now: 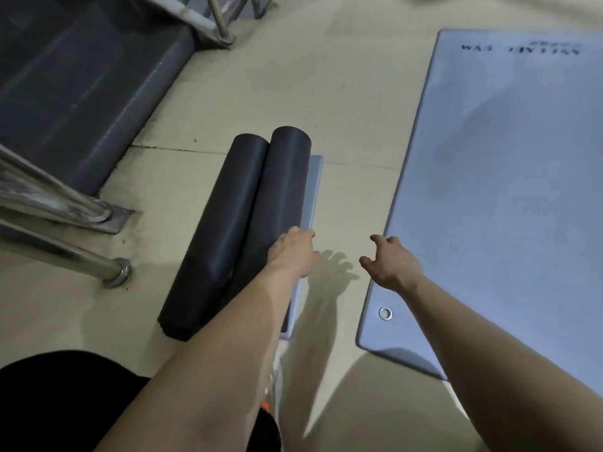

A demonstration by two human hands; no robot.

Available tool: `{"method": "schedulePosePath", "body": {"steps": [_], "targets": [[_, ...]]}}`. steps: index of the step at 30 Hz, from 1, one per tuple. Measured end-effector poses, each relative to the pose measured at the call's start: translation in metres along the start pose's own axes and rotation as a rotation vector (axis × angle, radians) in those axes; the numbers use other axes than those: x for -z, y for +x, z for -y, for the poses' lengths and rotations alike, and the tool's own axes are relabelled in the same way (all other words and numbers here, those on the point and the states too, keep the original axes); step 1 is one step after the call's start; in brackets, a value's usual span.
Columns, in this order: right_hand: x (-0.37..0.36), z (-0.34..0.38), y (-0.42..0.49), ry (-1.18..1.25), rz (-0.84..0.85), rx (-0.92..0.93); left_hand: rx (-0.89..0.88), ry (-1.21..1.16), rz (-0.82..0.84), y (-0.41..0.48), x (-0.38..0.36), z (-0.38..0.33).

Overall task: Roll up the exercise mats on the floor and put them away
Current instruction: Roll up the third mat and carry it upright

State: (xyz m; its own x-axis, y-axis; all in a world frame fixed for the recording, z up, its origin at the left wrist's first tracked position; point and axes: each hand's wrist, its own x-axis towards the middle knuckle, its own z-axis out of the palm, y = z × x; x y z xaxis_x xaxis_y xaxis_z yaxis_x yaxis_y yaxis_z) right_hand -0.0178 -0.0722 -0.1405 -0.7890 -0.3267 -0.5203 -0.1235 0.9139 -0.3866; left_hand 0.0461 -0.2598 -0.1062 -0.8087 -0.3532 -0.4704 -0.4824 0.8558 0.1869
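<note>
Curling over the nearly rolled mat (283, 190), the left grip (293, 252) grasps its side; the right grip (388, 265) hangs released, fingers spread, above the floor (346, 119) just beside the flat mat (505, 190)

On the beige floor (352, 102) two dark grey rolled mats (215, 230) lie touching; the left hand (295, 252) curls over the right-hand roll (284, 177). The right hand (393, 265) hovers loose-fingered at a flat blue-grey mat (509, 197).
</note>
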Motion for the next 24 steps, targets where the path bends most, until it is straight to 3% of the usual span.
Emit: {"method": "schedulePosePath", "body": {"steps": [5,11,15,17,19,24], "targets": [[0.024,-0.105,-0.037,0.077,-0.049,-0.203,-0.222,-0.028,0.104,-0.016,-0.050,-0.105],[-0.031,-0.238,-0.049,0.017,0.077,-0.430,-0.466,0.148,0.350,-0.008,-0.168,-0.168],[-0.084,-0.302,-0.056,-0.116,0.160,-0.281,-0.645,0.346,0.370,0.000,-0.231,-0.187],[-0.097,-0.325,-0.067,-0.263,0.065,-0.256,-0.686,0.410,0.353,-0.005,-0.256,-0.194],[-0.097,-0.339,-0.077,-0.335,0.018,-0.289,-0.710,0.526,0.334,-0.012,-0.277,-0.196],[-0.087,-0.361,-0.084,-0.429,0.104,-0.168,-0.771,0.628,0.277,-0.011,-0.289,-0.188]]}}
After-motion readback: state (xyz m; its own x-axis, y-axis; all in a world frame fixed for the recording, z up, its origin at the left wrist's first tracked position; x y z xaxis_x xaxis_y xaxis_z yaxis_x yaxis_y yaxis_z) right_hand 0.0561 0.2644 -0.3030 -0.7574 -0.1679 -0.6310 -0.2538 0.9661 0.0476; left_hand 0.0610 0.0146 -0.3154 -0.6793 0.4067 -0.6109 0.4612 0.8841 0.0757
